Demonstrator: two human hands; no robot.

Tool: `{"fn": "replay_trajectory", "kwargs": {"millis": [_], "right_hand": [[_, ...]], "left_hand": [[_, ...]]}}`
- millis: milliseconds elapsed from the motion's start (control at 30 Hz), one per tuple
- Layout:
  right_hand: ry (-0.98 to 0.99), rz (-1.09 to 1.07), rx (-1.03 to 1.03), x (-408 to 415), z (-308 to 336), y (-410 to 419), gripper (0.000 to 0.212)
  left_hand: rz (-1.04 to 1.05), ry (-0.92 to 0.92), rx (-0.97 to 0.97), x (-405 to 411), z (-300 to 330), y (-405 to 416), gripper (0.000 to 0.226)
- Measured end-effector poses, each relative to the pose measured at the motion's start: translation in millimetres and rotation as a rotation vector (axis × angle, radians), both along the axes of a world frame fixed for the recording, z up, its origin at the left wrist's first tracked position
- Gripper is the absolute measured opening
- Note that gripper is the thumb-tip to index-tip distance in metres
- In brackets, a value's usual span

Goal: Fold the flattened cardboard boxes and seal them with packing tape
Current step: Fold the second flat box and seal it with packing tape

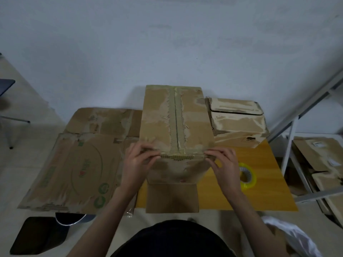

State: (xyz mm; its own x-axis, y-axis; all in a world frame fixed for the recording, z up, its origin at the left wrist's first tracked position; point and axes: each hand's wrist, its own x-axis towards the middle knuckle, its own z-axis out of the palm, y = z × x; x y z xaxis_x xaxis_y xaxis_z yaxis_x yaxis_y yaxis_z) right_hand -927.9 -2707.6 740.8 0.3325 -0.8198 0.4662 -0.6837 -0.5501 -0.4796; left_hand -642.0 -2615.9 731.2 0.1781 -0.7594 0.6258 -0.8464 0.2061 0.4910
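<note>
My left hand (138, 160) and right hand (223, 162) pinch the near top edge of the upright taped box (176, 123), with the tape roll (247, 176) just right of it.

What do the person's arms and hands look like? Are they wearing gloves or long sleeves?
No gloves and no long sleeves. The left hand and right hand are bare, with no rings, watch or bracelets showing. Both forearms are bare right down to the bottom of the picture. The only clothing in view is a dark top on the body.
</note>
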Motion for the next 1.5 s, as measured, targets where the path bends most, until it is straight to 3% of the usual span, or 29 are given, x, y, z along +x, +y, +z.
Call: {"fn": "replay_trajectory", "kwargs": {"millis": [100, 267, 367, 467, 667, 767, 867, 967, 1067, 1200, 1300, 1400, 1500], "right_hand": [[-0.104, -0.105, 0.114, -9.6, -1.5, 5.1, 0.024], [-0.359, -0.265, 0.265, 7.2, 4.7, 12.2, 0.022], [-0.391, -0.345, 0.299, 11.4, 6.4, 16.9, 0.020], [-0.385, -0.378, 0.313, 15.3, 7.3, 19.6, 0.018], [-0.400, -0.351, 0.315, 10.6, 5.5, 15.5, 0.017], [-0.348, -0.338, 0.271, 11.9, 5.2, 15.2, 0.014], [-0.170, -0.326, 0.171, 21.2, 9.5, 20.5, 0.016], [0.067, -0.113, 0.071, 49.0, 16.1, 34.5, 0.035], [0.335, 0.066, 0.152, 79.4, 19.9, 38.2, 0.051], [0.520, 0.069, 0.212, 88.4, 18.1, 29.2, 0.054], [0.487, 0.072, 0.152, 86.1, 23.4, 22.8, 0.051], [0.425, 0.078, 0.090, 92.1, 34.7, -1.2, 0.039], [0.461, 0.112, 0.128, 106.6, 45.9, -45.7, 0.046]], "left_hand": [[0.120, 0.072, -0.006, 18.4, -3.8, 11.4, 0.018], [0.187, 0.340, 0.014, 8.4, -6.7, 20.7, 0.023], [0.220, 0.459, -0.002, 1.2, -5.0, 26.7, 0.032], [0.170, 0.449, 0.011, 3.6, -1.7, 28.5, 0.032], [-0.098, 0.187, 0.099, 47.2, 3.1, 14.1, 0.010], [-0.157, -0.018, 0.123, 53.6, 5.3, 7.8, 0.013], [-0.191, -0.172, 0.187, 59.3, 13.5, 7.6, 0.020], [-0.190, -0.300, 0.347, 39.7, 25.7, 2.5, 0.038], [-0.207, -0.361, 0.425, -8.4, 34.2, -16.9, 0.059], [-0.084, -0.449, 0.589, -38.2, 31.6, -28.9, 0.061], [-0.093, -0.510, 0.677, -36.0, 26.6, -21.2, 0.063], [-0.110, -0.434, 0.642, -34.9, 44.0, -44.3, 0.062], [-0.085, -0.389, 0.631, -25.8, 55.2, -95.5, 0.057]]}}
